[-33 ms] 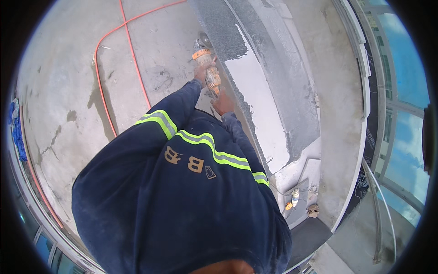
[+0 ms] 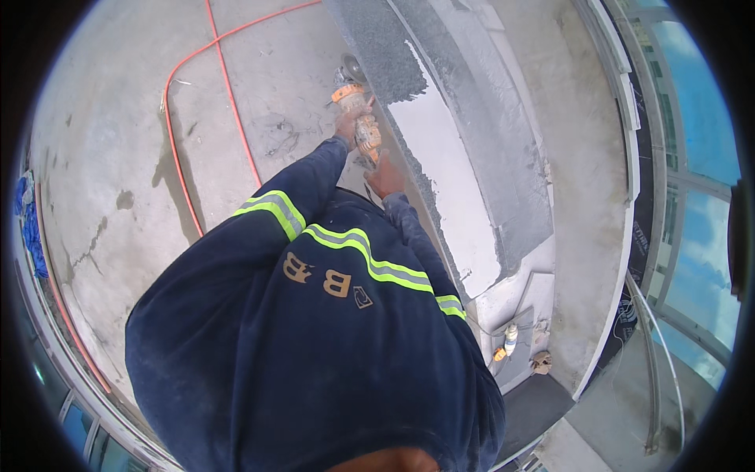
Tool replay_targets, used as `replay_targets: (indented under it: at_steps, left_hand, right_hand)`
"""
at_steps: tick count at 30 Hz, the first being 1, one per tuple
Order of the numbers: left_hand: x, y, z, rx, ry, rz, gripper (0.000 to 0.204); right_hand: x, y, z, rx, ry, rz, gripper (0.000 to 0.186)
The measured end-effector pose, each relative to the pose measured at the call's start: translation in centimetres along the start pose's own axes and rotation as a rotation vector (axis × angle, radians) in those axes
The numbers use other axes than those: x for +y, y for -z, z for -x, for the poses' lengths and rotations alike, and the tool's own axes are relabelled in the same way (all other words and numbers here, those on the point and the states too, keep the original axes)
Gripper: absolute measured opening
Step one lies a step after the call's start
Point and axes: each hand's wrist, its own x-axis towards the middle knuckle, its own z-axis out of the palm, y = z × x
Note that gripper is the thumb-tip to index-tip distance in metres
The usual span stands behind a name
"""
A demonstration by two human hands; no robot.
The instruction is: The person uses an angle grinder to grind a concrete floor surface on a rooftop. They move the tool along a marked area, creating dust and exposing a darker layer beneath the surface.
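red hose [image 2: 218,42] on concrete floor [image 2: 102,149]

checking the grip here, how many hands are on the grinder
2: the left hand around the middle of the orange grinder, the right hand at its rear end. Parts of both are hidden; no other hand shows.

The person wears a loose, dark navy shirt [image 2: 307,377] with long sleeves. Across the chest runs a reflective band [image 2: 366,259], its silver-grey stripe edged on both sides in bright yellow-green. A matching stripe [image 2: 275,208] crosses the left sleeve [image 2: 318,169], and another shows on the right sleeve [image 2: 413,232], whose forearm looks greyer. Between the chest band and the round neckline sit two big tan letters [image 2: 338,284] and a small outlined emblem [image 2: 361,296]. The left hand [image 2: 350,124] and right hand [image 2: 385,177] are bare.
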Motion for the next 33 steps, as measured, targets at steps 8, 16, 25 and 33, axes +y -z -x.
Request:
replay_targets:
  at_steps: [8,16,25,33]
  left_hand:
    - [0.4,-0.5,1.0,-0.022,-0.010,0.048,0.044]
    - [0.2,-1.0,1.9,0.005,-0.012,0.087,0.040]
    - [-0.2,-0.6,0.7,0.032,-0.108,0.071,0.033]
    - [0.0,-0.8,0.1,0.008,-0.161,-0.029,0.036]
  right_hand:
    - [0.6,-0.9,0.2,0.027,0.022,-0.005,0.067]
    - [0.9,-0.6,1.0,0.050,0.049,0.010,0.078]
    - [0.1,-0.1,0.5,0.056,0.056,0.030,0.076]
    - [-0.2,0.5,-0.2,0.077,0.101,0.072,0.080]
